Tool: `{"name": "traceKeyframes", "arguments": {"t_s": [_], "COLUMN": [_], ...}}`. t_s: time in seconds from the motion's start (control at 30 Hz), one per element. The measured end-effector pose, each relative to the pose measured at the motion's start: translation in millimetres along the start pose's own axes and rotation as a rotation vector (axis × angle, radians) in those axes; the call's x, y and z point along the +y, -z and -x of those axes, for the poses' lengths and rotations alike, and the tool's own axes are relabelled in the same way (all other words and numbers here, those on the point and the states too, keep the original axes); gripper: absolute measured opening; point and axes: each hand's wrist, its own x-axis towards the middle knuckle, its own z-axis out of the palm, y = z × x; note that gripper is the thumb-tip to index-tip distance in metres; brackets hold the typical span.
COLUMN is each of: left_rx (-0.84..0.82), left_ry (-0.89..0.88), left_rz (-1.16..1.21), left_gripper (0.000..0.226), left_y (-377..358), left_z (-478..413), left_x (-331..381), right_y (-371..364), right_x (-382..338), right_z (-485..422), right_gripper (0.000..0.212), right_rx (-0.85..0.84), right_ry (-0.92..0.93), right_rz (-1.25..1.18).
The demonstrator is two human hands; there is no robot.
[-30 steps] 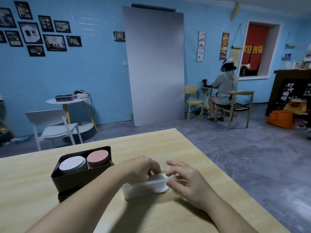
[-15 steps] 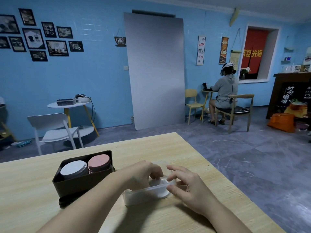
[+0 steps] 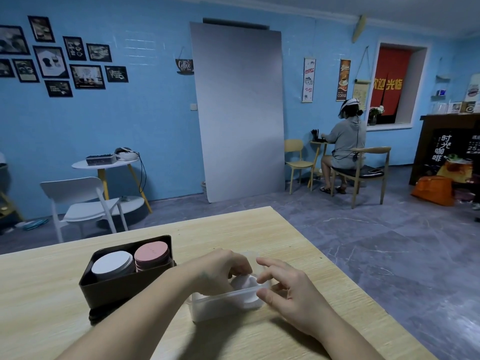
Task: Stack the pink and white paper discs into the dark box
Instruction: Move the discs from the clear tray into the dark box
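My two bare forearms come in from the near edge, both cut off by the bottom of the view. They meet over a translucent plastic tub (image 3: 228,306), rectangular with soft corners, lying on the pale wood-grain table (image 3: 298,255). My right hand (image 3: 291,292) sits at the tub's right end, fingers loosely spread and curved, thumb against the rim, holding nothing that I can see. My left hand (image 3: 218,271) is curled over the tub's far side, fingers bent down and bunched on the white paper discs (image 3: 245,283) inside; whether they actually pinch one I cannot tell, because the knuckles hide the fingertips. The discs are thin, matte and round, and through the cloudy wall they show only as a pale blur.

Just left of the tub stands the dark box (image 3: 124,284), matte brown with straight walls, its base lost in shadow. Inside it, side by side, are a white stack (image 3: 111,263) on the left and a pink stack (image 3: 152,253) on the right, flat-topped with finely ribbed edges.

Farther off, a white chair (image 3: 78,198) and a small round table (image 3: 104,163) stand by the blue wall, a grey panel (image 3: 239,110) leans there, and a seated person (image 3: 342,149) faces away.
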Motion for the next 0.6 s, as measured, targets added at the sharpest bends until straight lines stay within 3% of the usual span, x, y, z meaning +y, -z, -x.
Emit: {"name": "traceKeyframes", "arguments": {"t_s": [0.13,0.33,0.5,0.6], "left_rx": [0.052,0.296,0.514,0.572], "left_ry": [0.008,0.016,0.029,0.033], "left_rz": [0.062,0.286,0.395,0.363], "left_gripper": [0.049,0.061,0.058,0.045], "left_y": [9.6,14.5,14.0,20.1], "left_z": [7.2,36.2,63.9,82.0], "left_x": [-0.6,-5.4,-1.1,-5.3], "right_y": [-0.3,-0.2,2.5,2.0], "right_x": [0.8,-4.0,-14.2,-21.8], "right_z": [0.6,-0.5,-7.3,-14.1], "right_gripper": [0.020,0.020,0.019,0.018], "right_rx": [0.018,0.070,0.092,0.087], "right_ry": [0.011,0.085,0.132,0.134], "right_rz": [0.032,0.155,0.234,0.260]}}
